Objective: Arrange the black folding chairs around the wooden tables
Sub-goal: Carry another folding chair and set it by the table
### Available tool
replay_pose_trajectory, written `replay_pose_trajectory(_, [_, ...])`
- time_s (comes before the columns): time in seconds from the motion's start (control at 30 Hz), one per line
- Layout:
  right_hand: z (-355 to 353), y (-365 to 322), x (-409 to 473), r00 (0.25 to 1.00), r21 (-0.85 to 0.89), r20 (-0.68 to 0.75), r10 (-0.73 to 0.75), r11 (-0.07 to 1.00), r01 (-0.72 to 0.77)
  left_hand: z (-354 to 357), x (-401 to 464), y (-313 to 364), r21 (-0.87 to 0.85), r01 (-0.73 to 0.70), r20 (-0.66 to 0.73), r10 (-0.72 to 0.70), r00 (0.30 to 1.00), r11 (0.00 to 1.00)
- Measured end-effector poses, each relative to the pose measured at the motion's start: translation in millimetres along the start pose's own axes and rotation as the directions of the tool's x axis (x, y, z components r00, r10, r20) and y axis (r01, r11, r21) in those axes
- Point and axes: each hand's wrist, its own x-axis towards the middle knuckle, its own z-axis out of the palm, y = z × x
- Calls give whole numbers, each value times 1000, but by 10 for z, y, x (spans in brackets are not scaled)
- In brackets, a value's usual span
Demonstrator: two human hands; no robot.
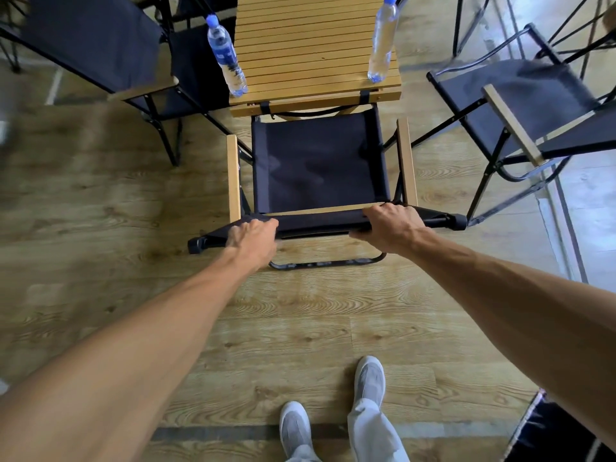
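Both hands, L (253, 236) & R (390, 228), on chair (320, 161) backrest, fingers over top edge.

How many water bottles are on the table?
2. One water bottle stands at the left edge of the wooden table, the other bottle at the right edge. The table's far end is out of view.

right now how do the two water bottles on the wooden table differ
The left bottle carries a blue printed label around its middle; the right bottle looks plain and clear. The left bottle stands at the table's left edge, beside a chair; the right bottle stands near the right front corner. Both are upright, capped in blue, made of clear plastic.
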Motion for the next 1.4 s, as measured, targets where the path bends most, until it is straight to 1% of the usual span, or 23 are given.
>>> replay_pose_trajectory(0.07, [-129,72,-46,995,203,74,-73,978,57,-107,-56,128,-22,-66,48,67,997,998])
replay_pose_trajectory(0.1, [-217,107,-93,993,298,69,-97,952,72,-169,-83,225,-30,-119,38,120,992,992])
replay_pose_trajectory(0.13, [-317,160,-136,994,352,42,-103,932,81,-245,-99,357,-36,-170,12,170,985,985])
replay_pose_trajectory(0.17, [-427,236,-180,996,367,5,-89,927,81,-346,-108,516,-48,-206,-14,205,979,977])
replay_pose_trajectory(0.23, [-660,445,-262,997,352,-57,-48,934,65,-598,-83,880,-89,-252,-57,248,967,964])
replay_pose_trajectory(0.3, [-877,709,-356,996,360,-90,-13,932,45,-891,-37,1295,-102,-290,-80,283,956,951])
replay_pose_trajectory(0.43, [-1221,1458,-588,990,402,-119,73,915,-19,-1425,103,2217,-108,-332,-32,331,943,937])
replay_pose_trajectory(0.5, [-1328,1883,-687,983,386,-134,122,921,-62,-1605,190,2677,-119,-352,-19,353,936,928])
replay_pose_trajectory(0.67, [-1519,2960,-901,956,391,-130,264,899,-195,-1828,403,3688,-158,-395,31,405,914,905])
replay_pose_trajectory(0.8, [-1698,3814,-926,939,392,-103,327,881,-264,-1913,732,4408,-167,-403,103,423,900,900])
replay_pose_trajectory(0.9, [-1854,4488,-804,923,377,-95,374,871,-314,-1997,1096,4973,-175,-409,119,431,894,896])
replay_pose_trajectory(1.07, [-2014,5534,-500,919,316,-35,394,876,-364,-2216,1838,6065,-276,-399,103,439,892,875])
replay_pose_trajectory(1.17, [-2128,6088,-398,921,317,-12,391,875,-367,-2389,2093,6711,-231,-435,135,472,871,870])
replay_pose_trajectory(1.27, [-2303,6688,-250,921,294,-1,388,881,-371,-2533,2334,7285,-198,-444,147,474,868,874])
replay_pose_trajectory(1.4, [-2503,7560,173,933,224,-9,361,910,-350,-2601,2701,8005,-222,-442,177,482,858,869])
